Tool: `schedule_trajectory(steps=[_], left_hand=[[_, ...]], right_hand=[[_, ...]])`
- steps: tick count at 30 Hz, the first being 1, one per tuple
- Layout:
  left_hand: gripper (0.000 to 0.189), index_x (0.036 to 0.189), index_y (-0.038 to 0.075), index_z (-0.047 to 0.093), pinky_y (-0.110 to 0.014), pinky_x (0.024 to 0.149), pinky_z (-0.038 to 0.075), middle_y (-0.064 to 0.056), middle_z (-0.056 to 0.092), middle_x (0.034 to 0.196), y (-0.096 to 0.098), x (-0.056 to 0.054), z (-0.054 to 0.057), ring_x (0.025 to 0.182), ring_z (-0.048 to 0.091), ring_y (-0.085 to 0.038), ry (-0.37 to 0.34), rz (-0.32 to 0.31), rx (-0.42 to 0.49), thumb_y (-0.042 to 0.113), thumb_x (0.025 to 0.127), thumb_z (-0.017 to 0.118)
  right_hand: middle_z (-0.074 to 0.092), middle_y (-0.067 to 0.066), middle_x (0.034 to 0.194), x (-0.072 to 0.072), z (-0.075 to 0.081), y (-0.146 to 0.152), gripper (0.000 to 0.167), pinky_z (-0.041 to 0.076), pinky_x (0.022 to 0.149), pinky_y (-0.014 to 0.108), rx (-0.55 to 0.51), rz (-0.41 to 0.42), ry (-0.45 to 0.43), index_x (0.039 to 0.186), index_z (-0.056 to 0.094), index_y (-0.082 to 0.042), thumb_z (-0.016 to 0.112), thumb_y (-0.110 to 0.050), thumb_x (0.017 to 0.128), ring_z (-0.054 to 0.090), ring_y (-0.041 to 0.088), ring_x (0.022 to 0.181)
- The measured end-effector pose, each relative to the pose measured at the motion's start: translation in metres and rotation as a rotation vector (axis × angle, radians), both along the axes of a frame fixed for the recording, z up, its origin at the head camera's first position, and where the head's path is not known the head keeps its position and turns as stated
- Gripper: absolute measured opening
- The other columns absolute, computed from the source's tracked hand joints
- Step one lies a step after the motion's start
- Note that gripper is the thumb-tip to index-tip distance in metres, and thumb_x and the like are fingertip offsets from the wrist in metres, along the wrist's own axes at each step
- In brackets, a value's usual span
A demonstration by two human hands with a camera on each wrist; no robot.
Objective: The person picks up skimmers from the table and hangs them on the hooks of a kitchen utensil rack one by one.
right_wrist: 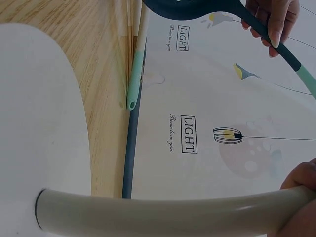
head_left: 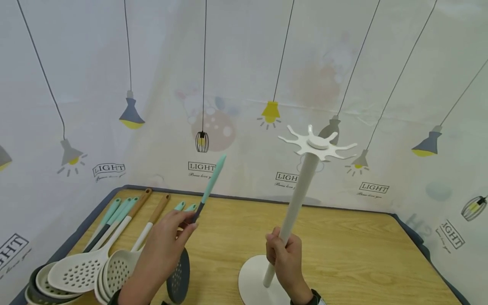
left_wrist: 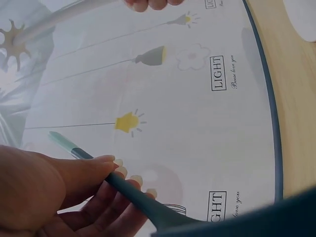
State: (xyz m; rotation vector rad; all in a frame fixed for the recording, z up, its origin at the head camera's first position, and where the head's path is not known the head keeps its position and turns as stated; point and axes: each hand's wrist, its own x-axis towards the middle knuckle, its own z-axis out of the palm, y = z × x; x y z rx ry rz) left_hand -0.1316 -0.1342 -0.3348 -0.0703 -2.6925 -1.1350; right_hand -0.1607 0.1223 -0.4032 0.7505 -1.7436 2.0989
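Note:
My left hand (head_left: 162, 248) pinches a dark skimmer (head_left: 179, 277) by its handle, between thumb and fingertips. Its mint-green handle end (head_left: 214, 178) points up, and the perforated head hangs low beside my wrist. In the right wrist view, the skimmer's dark neck (right_wrist: 252, 20) runs into those fingers. My right hand (head_left: 286, 258) grips the white pole (head_left: 299, 195) of a utensil stand. Atop the pole is a ring of curved hooks (head_left: 316, 146) with nothing hanging on them. The stand's round base (head_left: 251, 275) shows below, left of that hand.
On the left of the wooden table (head_left: 225, 237) lies a pile of utensils, including a white skimmer (head_left: 78, 271) and a perforated spoon (head_left: 119, 267). Their brown and mint handles point toward the back edge. Behind the table hangs a lamp-printed cloth (head_left: 244, 55).

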Motion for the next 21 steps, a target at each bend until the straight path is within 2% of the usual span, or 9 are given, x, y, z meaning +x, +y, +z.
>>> schedule_trajectory(steps=[4, 9, 17, 21], left_hand=[[0.026, 0.124, 0.009, 0.069, -0.033, 0.080, 0.060, -0.005, 0.069, 0.113, 0.005, 0.005, 0.005, 0.098, 0.069, -0.017, 0.026, 0.018, 0.039, 0.017, 0.100, 0.064], [0.025, 0.124, 0.010, 0.070, -0.027, 0.079, 0.059, -0.003, 0.069, 0.111, 0.013, 0.009, 0.009, 0.096, 0.069, -0.014, 0.090, 0.015, 0.086, 0.017, 0.100, 0.066], [0.021, 0.116, 0.011, 0.073, -0.022, 0.075, 0.059, 0.000, 0.068, 0.101, 0.022, 0.015, 0.011, 0.089, 0.068, -0.010, 0.241, -0.024, 0.116, 0.011, 0.095, 0.070], [0.019, 0.113, 0.013, 0.074, -0.025, 0.077, 0.059, 0.003, 0.068, 0.099, 0.025, 0.015, 0.012, 0.089, 0.068, -0.007, 0.297, -0.022, 0.104, 0.012, 0.095, 0.071]], right_hand=[[0.024, 0.009, 0.048, 0.000, 0.000, 0.000, 0.033, 0.017, 0.029, 0.031, 0.002, -0.008, -0.004, 0.065, 0.032, 0.003, 0.043, 0.013, 0.094, 0.018, 0.025, 0.037], [0.024, 0.008, 0.048, 0.000, 0.001, 0.000, 0.034, 0.017, 0.030, 0.031, 0.005, -0.020, -0.018, 0.065, 0.033, 0.003, 0.043, 0.013, 0.095, 0.017, 0.025, 0.038], [0.023, 0.008, 0.047, 0.000, -0.003, 0.001, 0.033, 0.016, 0.030, 0.030, -0.011, -0.021, 0.004, 0.065, 0.033, 0.003, 0.043, 0.014, 0.094, 0.017, 0.025, 0.037], [0.024, 0.008, 0.048, -0.001, -0.006, -0.001, 0.032, 0.017, 0.029, 0.029, -0.023, -0.027, 0.027, 0.067, 0.034, 0.003, 0.044, 0.014, 0.095, 0.017, 0.025, 0.037]])
